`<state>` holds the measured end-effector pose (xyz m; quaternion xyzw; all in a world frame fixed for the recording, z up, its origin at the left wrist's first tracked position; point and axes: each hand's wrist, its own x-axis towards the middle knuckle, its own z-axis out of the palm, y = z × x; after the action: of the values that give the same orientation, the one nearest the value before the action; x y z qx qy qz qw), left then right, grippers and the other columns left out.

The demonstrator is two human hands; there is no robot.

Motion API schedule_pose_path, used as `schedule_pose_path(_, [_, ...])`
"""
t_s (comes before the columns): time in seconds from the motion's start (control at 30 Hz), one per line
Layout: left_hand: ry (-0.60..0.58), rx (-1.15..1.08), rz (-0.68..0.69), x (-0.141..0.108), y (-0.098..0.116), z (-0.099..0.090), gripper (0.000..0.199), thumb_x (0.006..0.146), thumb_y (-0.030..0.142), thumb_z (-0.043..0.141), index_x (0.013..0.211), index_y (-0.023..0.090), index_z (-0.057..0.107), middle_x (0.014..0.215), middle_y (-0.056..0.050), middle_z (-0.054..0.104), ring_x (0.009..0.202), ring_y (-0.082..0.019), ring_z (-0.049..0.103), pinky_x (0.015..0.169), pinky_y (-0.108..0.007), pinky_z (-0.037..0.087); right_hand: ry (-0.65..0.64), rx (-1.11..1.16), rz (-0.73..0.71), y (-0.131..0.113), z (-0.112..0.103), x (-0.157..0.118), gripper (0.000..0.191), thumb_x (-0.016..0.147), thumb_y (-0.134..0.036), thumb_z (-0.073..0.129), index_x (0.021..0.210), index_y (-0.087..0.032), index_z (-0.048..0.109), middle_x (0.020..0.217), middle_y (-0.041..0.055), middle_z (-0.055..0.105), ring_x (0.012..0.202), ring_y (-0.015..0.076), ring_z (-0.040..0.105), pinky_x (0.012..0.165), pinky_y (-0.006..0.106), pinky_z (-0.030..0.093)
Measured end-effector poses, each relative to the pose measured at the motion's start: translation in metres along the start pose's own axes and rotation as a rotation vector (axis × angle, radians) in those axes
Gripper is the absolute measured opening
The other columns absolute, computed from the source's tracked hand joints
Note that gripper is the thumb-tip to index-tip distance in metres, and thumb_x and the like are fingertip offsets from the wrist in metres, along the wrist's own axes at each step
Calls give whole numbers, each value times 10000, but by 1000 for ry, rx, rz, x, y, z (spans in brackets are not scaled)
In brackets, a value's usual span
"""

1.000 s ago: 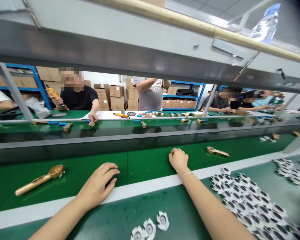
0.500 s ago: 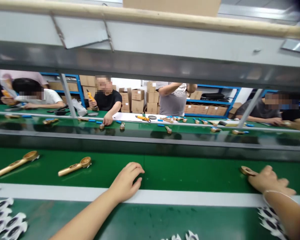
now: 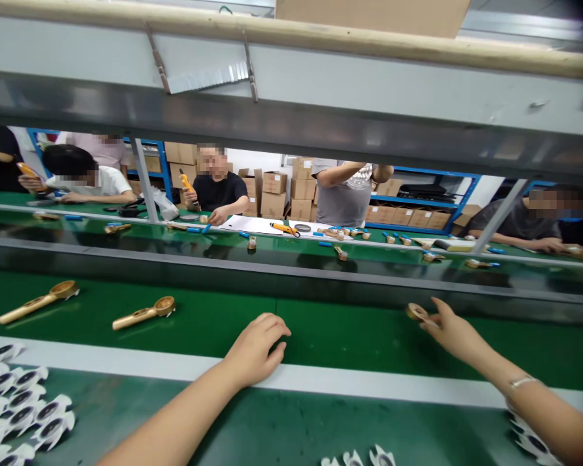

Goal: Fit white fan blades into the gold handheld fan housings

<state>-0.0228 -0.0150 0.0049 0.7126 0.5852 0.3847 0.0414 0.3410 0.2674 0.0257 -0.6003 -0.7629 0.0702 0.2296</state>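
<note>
Spoon-shaped gold part (image 3: 416, 312): round dished head, lying flat, touching the fingertips of the right hand (image 3: 451, 336). Second spoon-shaped part (image 3: 143, 316): slotted handle, lying flat, left of the left hand (image 3: 257, 348).

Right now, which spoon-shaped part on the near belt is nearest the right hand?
The rightmost one, at the fingertips of the right hand; the middle and leftmost ones lie past the left hand.
</note>
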Motion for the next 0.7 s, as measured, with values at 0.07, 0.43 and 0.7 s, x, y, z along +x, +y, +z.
schedule_pose_path(0.07, [11, -53, -38, 3, 15, 4, 199, 874, 215, 498, 1012, 196, 641, 1030, -91, 631, 1000, -217, 566, 894, -378, 479, -126, 116, -142, -36, 2, -32, 694, 867, -263, 644, 1456, -108, 311, 982, 88, 710, 874, 239, 678, 761, 279, 517])
schedule_pose_path(0.43, [32, -1493, -615, 0, 110, 31, 309, 867, 418, 583, 996, 138, 615, 862, -68, 675, 791, -150, 641, 729, -243, 466, -250, 461, -680, -198, -25, -213, 724, 886, -254, 477, 1521, -265, 129, 1324, 100, 529, 1180, 280, 526, 955, 456, 465])
schedule_pose_path(0.7, [227, -1306, -813, 6, 67, 38, 265, 790, 367, 653, 930, 168, 548, 652, 13, 614, 621, -149, 637, 611, -247, 488, -486, 397, -370, -102, -37, -195, 361, 908, -274, 456, 1241, -186, 565, 1249, 108, 575, 1137, 257, 545, 979, 421, 455])
